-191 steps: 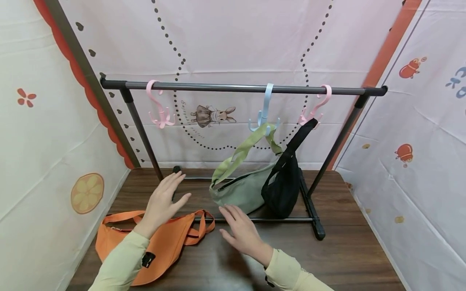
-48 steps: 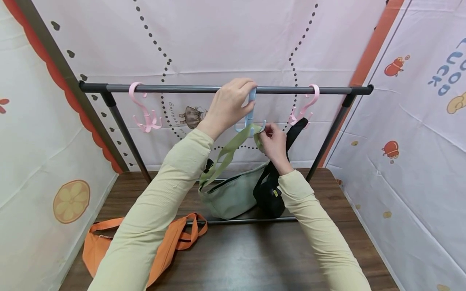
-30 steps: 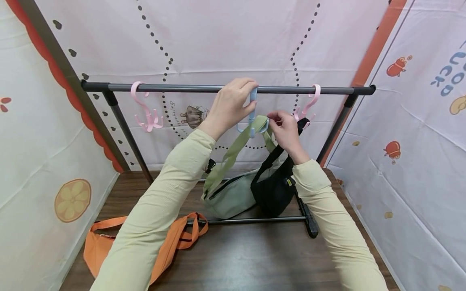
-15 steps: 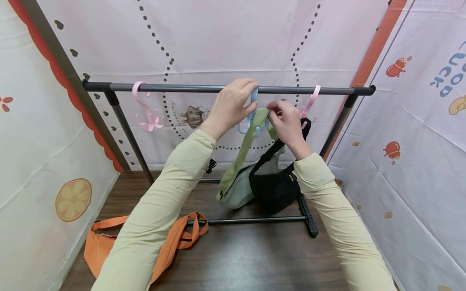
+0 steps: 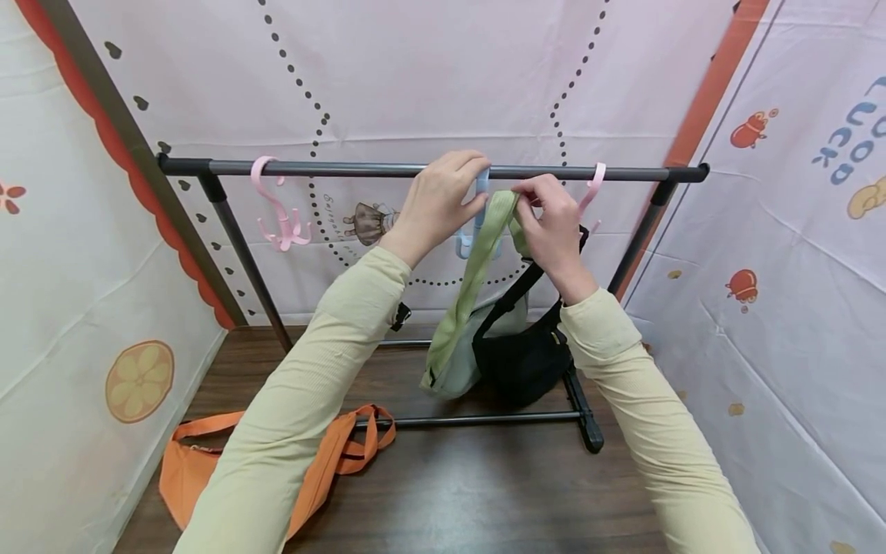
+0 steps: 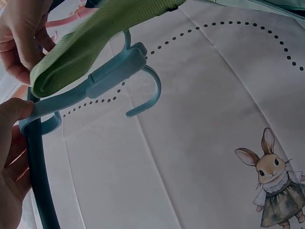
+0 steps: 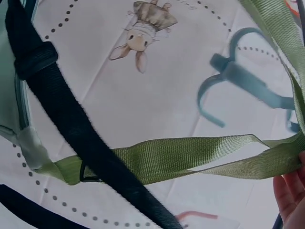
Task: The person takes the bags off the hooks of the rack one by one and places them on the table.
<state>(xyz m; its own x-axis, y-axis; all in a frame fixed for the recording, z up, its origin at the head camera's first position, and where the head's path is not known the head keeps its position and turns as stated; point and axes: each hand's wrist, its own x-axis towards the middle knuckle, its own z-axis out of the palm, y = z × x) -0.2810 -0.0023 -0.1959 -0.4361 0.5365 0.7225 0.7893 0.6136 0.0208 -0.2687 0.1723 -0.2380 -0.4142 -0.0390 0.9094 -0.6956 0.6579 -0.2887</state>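
My left hand (image 5: 439, 196) is at the rack's top rail, its thumb pressed on the neck of a light blue multi-prong hook (image 6: 116, 71) and its fingers behind the rail. To its right, my right hand (image 5: 550, 219) pinches the top of a light green strap (image 5: 477, 261), holding it up near rail height. In the right wrist view, the hook's visible prongs stand apart from the strap. Below hangs the strap's grey-green waist bag (image 5: 460, 369), partly covered by a black waist bag (image 5: 522, 362). The black bag's strap runs up behind my right hand toward the right pink hook (image 5: 594, 185).
Another pink hook (image 5: 282, 208) hangs on the left of the dark metal rail (image 5: 346, 168). An orange waist bag (image 5: 321, 469) lies on the wooden table (image 5: 471, 485) at front left, partly behind my left sleeve. Printed cloth walls (image 5: 443, 77) enclose the back and sides.
My hands went up from the table area to the rack. The right hand has raised the green strap up from the blue hook's prongs, and the grey-green bag swung right. The left hand stays at the hook.
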